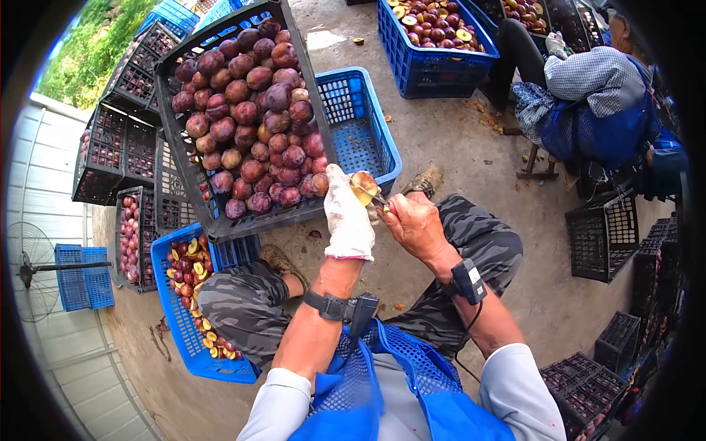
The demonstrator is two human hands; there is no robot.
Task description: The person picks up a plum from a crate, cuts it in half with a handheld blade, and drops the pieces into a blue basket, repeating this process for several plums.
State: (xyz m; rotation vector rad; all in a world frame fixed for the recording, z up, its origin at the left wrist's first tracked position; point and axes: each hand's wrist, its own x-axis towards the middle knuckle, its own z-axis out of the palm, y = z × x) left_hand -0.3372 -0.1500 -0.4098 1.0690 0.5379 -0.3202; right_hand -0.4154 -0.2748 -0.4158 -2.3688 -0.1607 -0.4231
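My left hand (347,220), in a white glove, is closed around a cut plum (363,187) with yellow flesh showing. My bare right hand (418,224) grips a small knife (379,199), its blade against the plum. Most of the knife's handle is hidden in my fingers. Just beyond my left hand, a tilted black crate (321,110) is filled with whole red-purple plums (246,112). To the left of my knee, a blue crate (176,323) holds plum halves and pieces (189,275).
Behind the black crate is a blue crate (382,132). Another blue crate (441,77) of cut plums stands farther off. At right, a person (596,95) sits near an overturned-looking black crate (603,239). Stacked crates (110,154) and a fan (29,272) are at left.
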